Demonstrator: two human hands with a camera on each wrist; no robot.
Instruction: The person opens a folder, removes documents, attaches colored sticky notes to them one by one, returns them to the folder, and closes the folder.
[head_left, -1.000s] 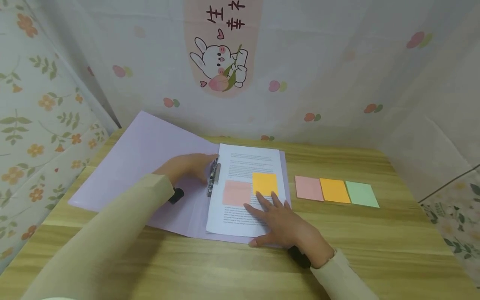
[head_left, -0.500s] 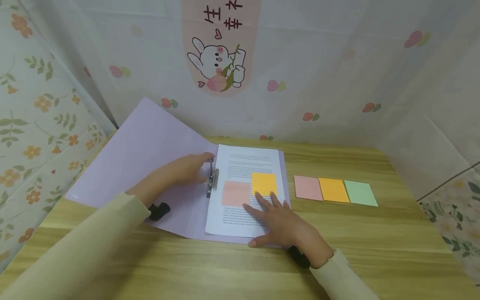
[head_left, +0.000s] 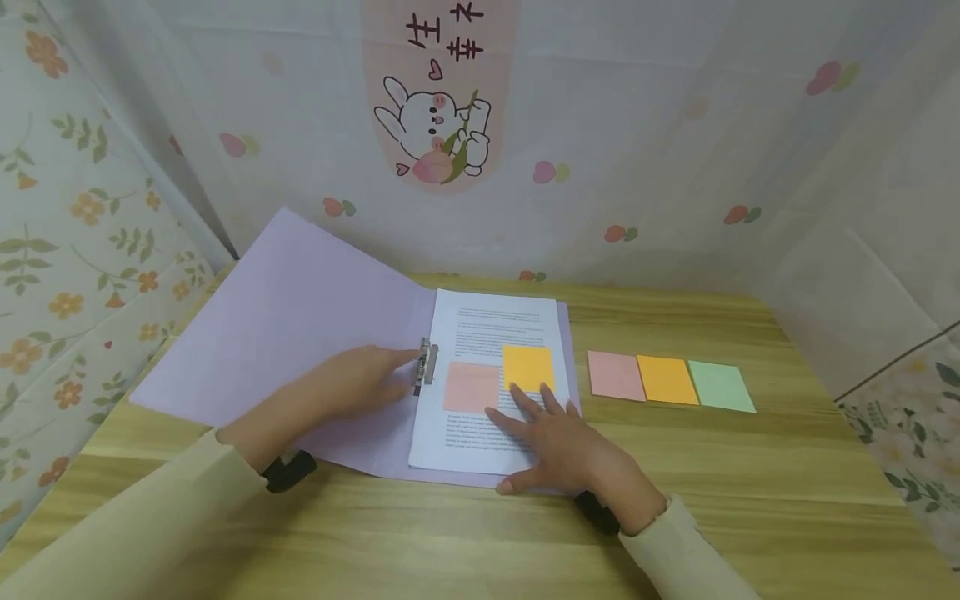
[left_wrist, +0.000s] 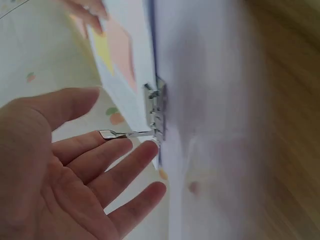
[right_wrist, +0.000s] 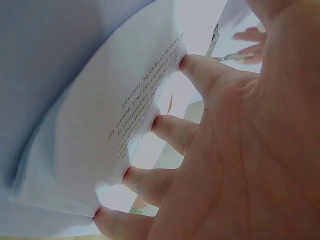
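A purple folder (head_left: 292,308) lies spread on the table, its left cover slightly raised. Printed sheets (head_left: 468,450) rest on its right side, with a pink sticky note (head_left: 471,387) and an orange one (head_left: 528,367) on top. My left hand (head_left: 356,379) is at the metal clip (head_left: 426,367) along the sheets' left edge. In the left wrist view the clip's lever (left_wrist: 120,134) sticks out beside the straightened fingers, thumb apart; whether they touch it is unclear. My right hand (head_left: 566,450) presses the sheets' lower right with spread fingertips.
Pink (head_left: 617,376), orange (head_left: 667,380) and green (head_left: 722,386) sticky notes lie in a row on the wooden table (head_left: 480,542), right of the folder. A patterned cloth (head_left: 637,125) hangs behind the table.
My left hand has moved down along the clip and back to the left, after its thumb and fingers were at the clip's upper end. The right hand has stayed in place.
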